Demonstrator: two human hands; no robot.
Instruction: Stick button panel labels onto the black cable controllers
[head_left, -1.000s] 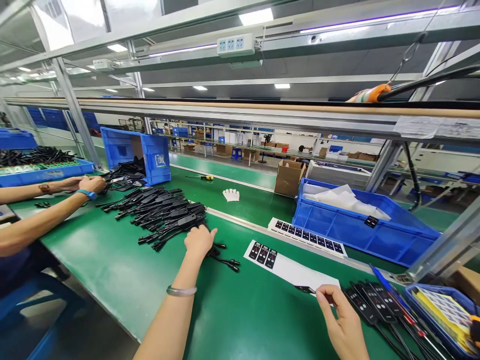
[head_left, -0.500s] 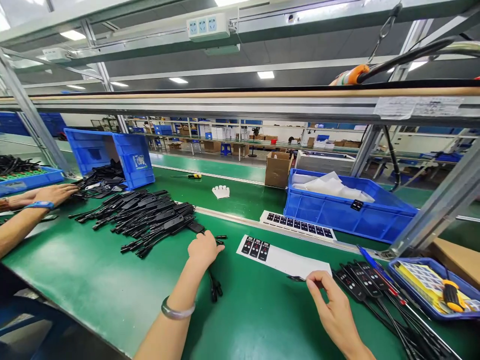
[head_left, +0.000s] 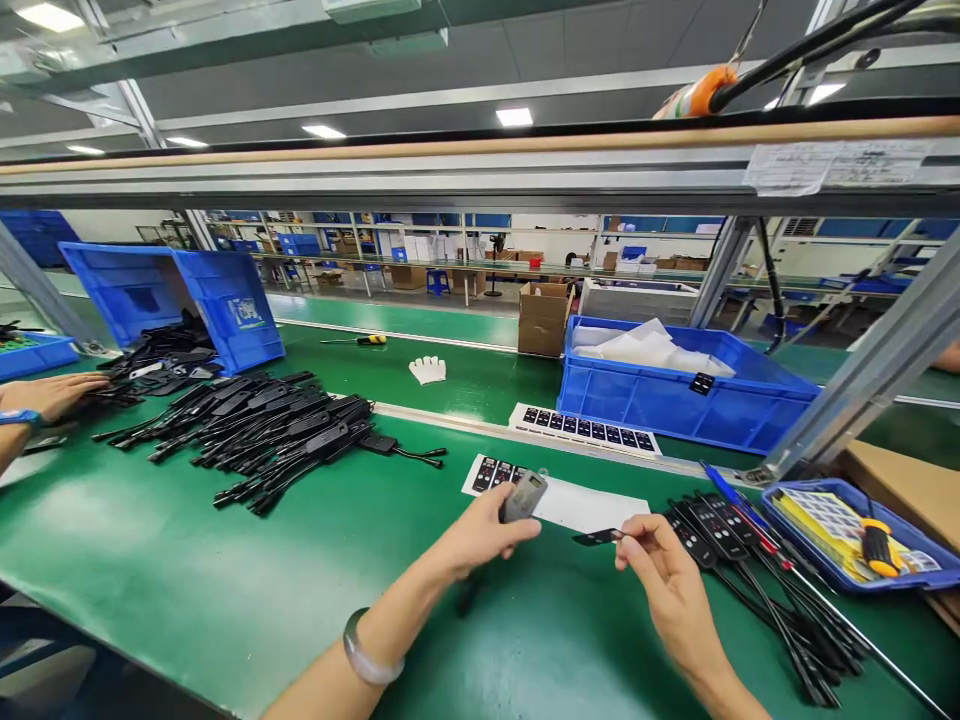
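My left hand point(head_left: 480, 530) is closed around a small dark controller box point(head_left: 525, 497), whose cable hangs blurred below the fingers. Thumb and fingertips of my right hand point(head_left: 664, 575) pinch a black label sticker point(head_left: 596, 538) by its end, just right of the box. Behind both hands lies a white label sheet point(head_left: 585, 503) with several black stickers at its left end, partly hidden by my left hand. To the left, many black cabled controllers point(head_left: 292, 420) lie heaped on the green table. Beside my right hand are several labelled controllers point(head_left: 712, 530) with cables trailing forward.
A blue crate point(head_left: 690, 390) holds white sheets, with another label strip point(head_left: 585, 428) before it. A tipped blue bin point(head_left: 225, 310) stands behind the heap. A blue tray point(head_left: 862, 540) carries a yellow-handled tool. Another person's hand point(head_left: 60, 395) reaches in at left.
My left hand has lifted a controller from the heap's edge and brought it rightward, close to my right hand. The right hand still pinches the sticker. The view has shifted slightly.
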